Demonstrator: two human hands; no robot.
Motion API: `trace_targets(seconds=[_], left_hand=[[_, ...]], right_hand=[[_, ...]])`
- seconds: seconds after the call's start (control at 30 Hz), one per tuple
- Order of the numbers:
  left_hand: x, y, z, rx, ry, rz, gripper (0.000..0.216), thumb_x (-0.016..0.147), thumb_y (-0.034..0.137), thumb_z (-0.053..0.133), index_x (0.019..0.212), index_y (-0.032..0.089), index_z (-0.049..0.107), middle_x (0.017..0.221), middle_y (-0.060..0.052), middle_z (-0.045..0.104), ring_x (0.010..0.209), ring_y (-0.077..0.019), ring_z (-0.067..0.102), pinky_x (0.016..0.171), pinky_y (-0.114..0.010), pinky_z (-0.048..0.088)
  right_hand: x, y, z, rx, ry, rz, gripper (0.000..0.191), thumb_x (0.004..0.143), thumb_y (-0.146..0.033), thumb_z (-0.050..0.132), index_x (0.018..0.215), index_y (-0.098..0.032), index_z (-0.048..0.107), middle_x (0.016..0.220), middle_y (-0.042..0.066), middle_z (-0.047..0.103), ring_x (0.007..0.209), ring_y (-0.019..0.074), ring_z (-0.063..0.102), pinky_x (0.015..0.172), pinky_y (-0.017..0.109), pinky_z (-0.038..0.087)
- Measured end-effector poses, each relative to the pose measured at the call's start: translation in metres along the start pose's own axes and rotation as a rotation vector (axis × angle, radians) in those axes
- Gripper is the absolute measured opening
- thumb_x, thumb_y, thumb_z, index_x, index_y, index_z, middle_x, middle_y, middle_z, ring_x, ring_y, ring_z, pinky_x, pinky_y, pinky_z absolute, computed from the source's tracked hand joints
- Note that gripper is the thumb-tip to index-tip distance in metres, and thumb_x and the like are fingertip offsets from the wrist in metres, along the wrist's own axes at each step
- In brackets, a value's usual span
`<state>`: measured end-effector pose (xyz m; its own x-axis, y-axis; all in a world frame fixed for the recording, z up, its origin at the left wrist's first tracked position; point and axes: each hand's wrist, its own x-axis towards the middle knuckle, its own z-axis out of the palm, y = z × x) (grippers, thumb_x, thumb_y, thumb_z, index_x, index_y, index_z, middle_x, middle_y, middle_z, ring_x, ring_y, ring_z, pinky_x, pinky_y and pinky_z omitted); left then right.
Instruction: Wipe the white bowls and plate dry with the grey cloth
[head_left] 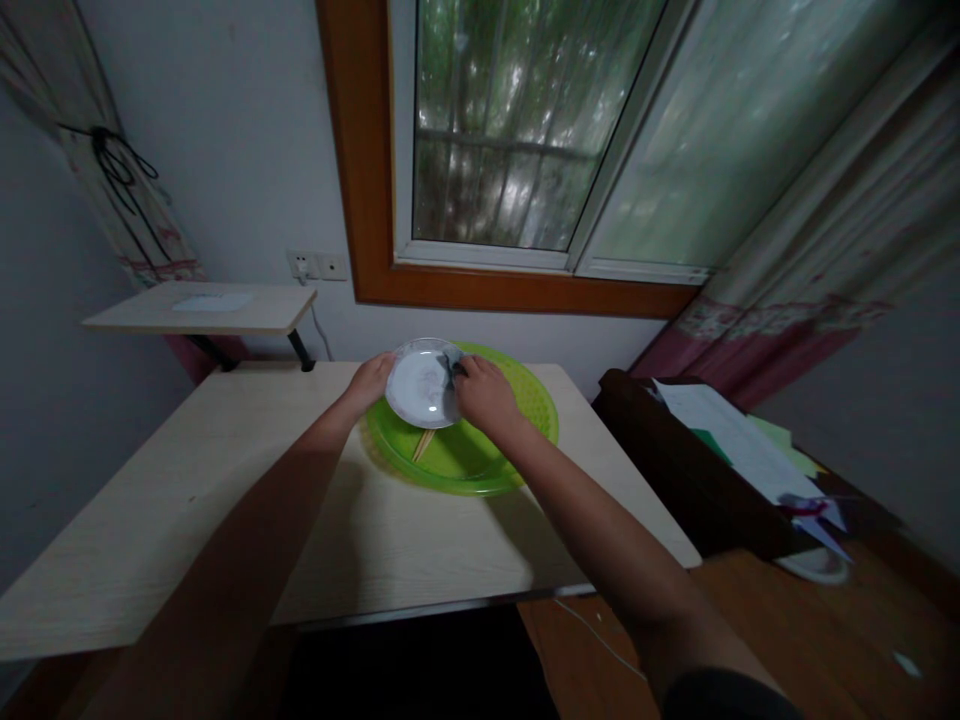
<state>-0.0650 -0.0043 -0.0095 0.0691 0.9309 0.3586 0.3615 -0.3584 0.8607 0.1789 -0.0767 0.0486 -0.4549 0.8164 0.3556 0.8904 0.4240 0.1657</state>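
Observation:
A small white plate is held tilted above a large green plastic tray on a pale wooden table. My left hand grips the plate's left rim. On the plate's right side my right hand is closed on a dark cloth pressed against the plate. Thin wooden sticks, maybe chopsticks, lie in the tray under the plate.
A small raised shelf stands at the table's back left. A dark cabinet with papers on it sits to the right. Behind the table are a window, curtains and a wall socket.

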Motion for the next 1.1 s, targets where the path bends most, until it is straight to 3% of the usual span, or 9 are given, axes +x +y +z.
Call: trace_targets(seconds=[0.17,0.33,0.53,0.77,0.93,1.1], left_hand=[[0.001,0.002,0.001,0.047,-0.011,-0.001,0.058,0.094,0.063,0.039,0.096,0.016,0.071,0.102,-0.013,0.075,0.099,-0.0265,0.066,0.095,-0.038,0.051],[0.004,0.004,0.002,0.090,-0.015,-0.003,0.054,0.093,0.061,0.037,0.090,0.017,0.069,0.094,-0.011,0.074,0.094,-0.0260,0.065,0.091,-0.038,0.051],[0.009,0.002,0.003,0.044,0.005,-0.014,0.045,0.088,0.056,0.045,0.085,0.018,0.069,0.094,-0.010,0.075,0.094,-0.0262,0.065,0.094,-0.038,0.051],[0.009,0.006,0.003,0.025,-0.040,-0.025,0.040,0.091,0.047,0.046,0.093,0.017,0.073,0.108,-0.012,0.077,0.105,-0.0265,0.068,0.106,-0.040,0.048],[0.005,0.007,0.002,0.019,-0.016,-0.049,0.049,0.092,0.053,0.046,0.101,0.014,0.074,0.113,-0.014,0.077,0.107,-0.0280,0.068,0.105,-0.040,0.049],[0.001,0.003,0.000,-0.006,-0.019,-0.043,0.060,0.091,0.065,0.046,0.100,0.013,0.075,0.110,-0.014,0.078,0.104,-0.0281,0.068,0.099,-0.039,0.051]], right_hand=[[-0.023,0.000,-0.007,0.058,-0.097,-0.075,0.036,0.104,-0.026,0.047,0.100,-0.011,0.079,0.110,0.017,0.070,0.108,0.0290,0.059,0.095,0.039,0.048],[-0.024,-0.017,-0.001,0.311,-0.176,-0.227,0.031,0.102,-0.029,0.053,0.105,-0.012,0.079,0.112,0.015,0.071,0.098,0.0228,0.065,0.093,0.035,0.051],[0.003,-0.037,0.019,0.424,-0.060,-0.419,0.034,0.099,-0.014,0.049,0.121,-0.015,0.075,0.132,0.013,0.066,0.121,0.0227,0.060,0.110,0.035,0.046],[0.033,-0.025,0.028,0.248,0.057,-0.304,0.045,0.101,-0.018,0.049,0.144,-0.014,0.059,0.151,0.016,0.054,0.135,0.0276,0.053,0.118,0.043,0.039],[0.029,-0.010,0.015,0.155,0.082,-0.176,0.041,0.104,-0.016,0.041,0.140,-0.012,0.061,0.147,0.018,0.057,0.135,0.0299,0.051,0.118,0.047,0.035],[0.004,0.001,0.000,0.041,0.035,-0.083,0.036,0.102,-0.013,0.042,0.125,-0.009,0.069,0.133,0.021,0.064,0.126,0.0326,0.054,0.107,0.046,0.041]])
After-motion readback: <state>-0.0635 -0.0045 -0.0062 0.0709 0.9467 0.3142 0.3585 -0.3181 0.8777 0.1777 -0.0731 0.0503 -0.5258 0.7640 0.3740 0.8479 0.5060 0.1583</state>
